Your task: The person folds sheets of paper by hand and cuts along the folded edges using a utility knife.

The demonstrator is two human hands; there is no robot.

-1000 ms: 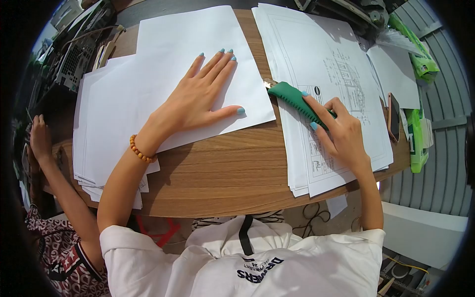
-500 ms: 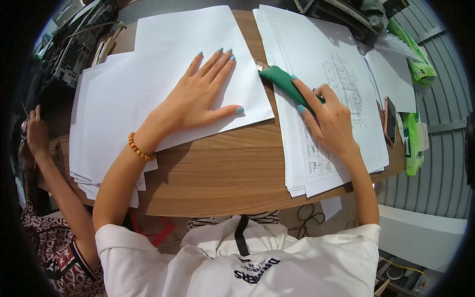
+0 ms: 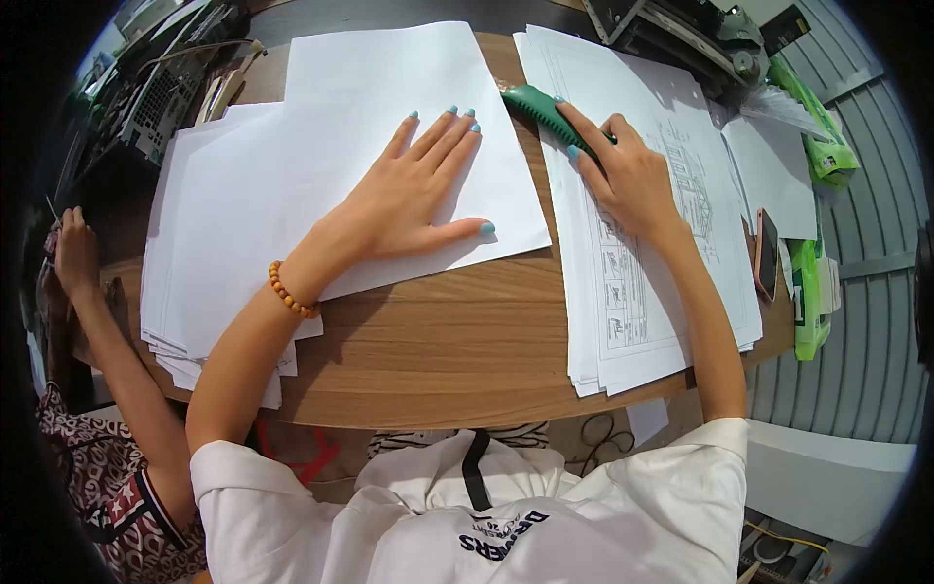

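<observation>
My left hand (image 3: 411,200) lies flat with its fingers stretched over a large white sheet (image 3: 379,78), thumb out toward the sheet's right corner. Fingers of my right hand (image 3: 630,177) wrap a green utility knife (image 3: 541,109) with a ridged, curved handle. Its metallic tip points left, right at the sheet's right edge, near the upper part. Below the knife and the right hand is a stack of printed drawings (image 3: 623,78). More white papers (image 3: 209,234) lie layered under and left of the sheet.
A brown wooden table (image 3: 438,331) carries the papers. On the right are a phone (image 3: 767,255) and green packaging (image 3: 808,302). Dark equipment (image 3: 671,44) stands at the back right, metal casing (image 3: 146,117) at the left. Another person's hand (image 3: 76,248) holds something thin at far left.
My right hand has moved the knife up along the sheet's right edge, away from me. My left hand stays flat on the sheet; the whole view has shifted slightly.
</observation>
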